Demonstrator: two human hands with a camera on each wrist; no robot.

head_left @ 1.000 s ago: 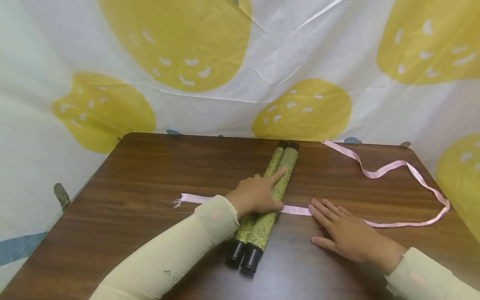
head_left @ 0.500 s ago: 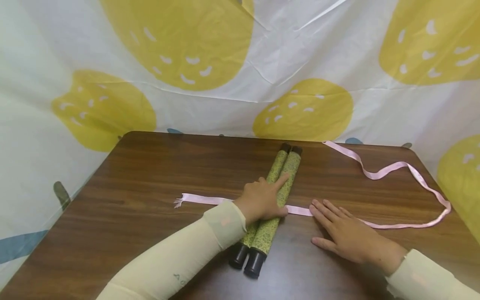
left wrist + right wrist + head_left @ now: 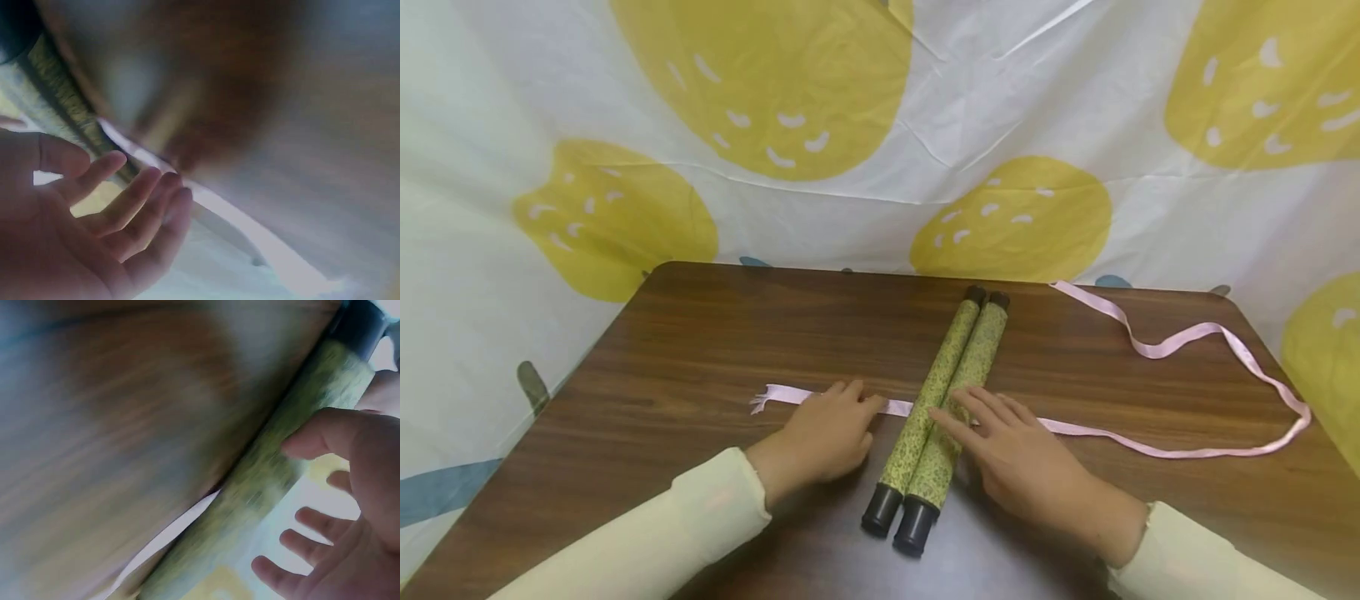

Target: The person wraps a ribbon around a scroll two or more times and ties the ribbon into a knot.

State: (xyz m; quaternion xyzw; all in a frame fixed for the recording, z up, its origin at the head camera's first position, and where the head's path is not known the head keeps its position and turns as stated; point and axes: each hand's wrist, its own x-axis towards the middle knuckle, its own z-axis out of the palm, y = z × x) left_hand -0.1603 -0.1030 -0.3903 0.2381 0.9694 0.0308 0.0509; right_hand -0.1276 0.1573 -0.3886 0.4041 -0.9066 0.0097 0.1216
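A scroll [image 3: 901,446], its two yellow-green patterned rolls side by side with black end knobs, lies slanted on the table. Beneath it crosses a pink ribbon [image 3: 1120,438], whose frayed end shows on the left. My left hand [image 3: 827,437] is left of the scroll, over the ribbon, with fingers loosely bent. In the left wrist view those fingertips [image 3: 178,194] overlap the ribbon and the palm holds nothing. My right hand [image 3: 1026,462] is at the scroll's right side, fingers spread over the nearer roll. The right wrist view has the thumb overlapping the roll [image 3: 262,469].
The dark wooden table [image 3: 700,333] has a rounded far edge. Behind it hangs a white cloth [image 3: 820,208] printed with yellow lemons. The ribbon's long right part curves round toward the far edge.
My left hand has come off the scroll and moved left over the ribbon. My right hand has slid left from the ribbon to the scroll. The scroll stays about where it was.
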